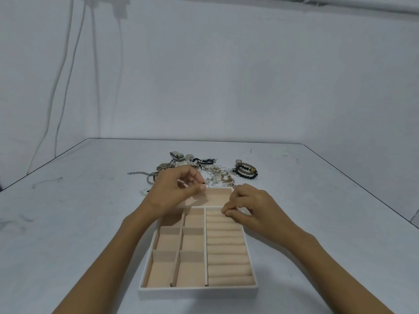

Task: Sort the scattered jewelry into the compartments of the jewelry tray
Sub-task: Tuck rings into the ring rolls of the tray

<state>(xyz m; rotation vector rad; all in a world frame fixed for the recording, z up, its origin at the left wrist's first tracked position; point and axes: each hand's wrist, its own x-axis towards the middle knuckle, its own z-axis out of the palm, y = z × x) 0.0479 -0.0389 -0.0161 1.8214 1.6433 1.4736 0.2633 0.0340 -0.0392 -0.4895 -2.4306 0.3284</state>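
Note:
A white jewelry tray with beige lining lies in front of me: small square compartments on the left, ring rolls on the right, one wide compartment at the far end. My left hand hovers over the tray's far left corner and pinches a small thin ring between thumb and fingers. My right hand is over the top ring rolls, fingertips pinched together on something too small to identify. The scattered jewelry pile lies just beyond the tray.
In the pile are a metal watch, chains, silver hoops and dark beaded bracelets at the right. The grey table has edges at the far side, left and right. Cables hang on the wall at the back left.

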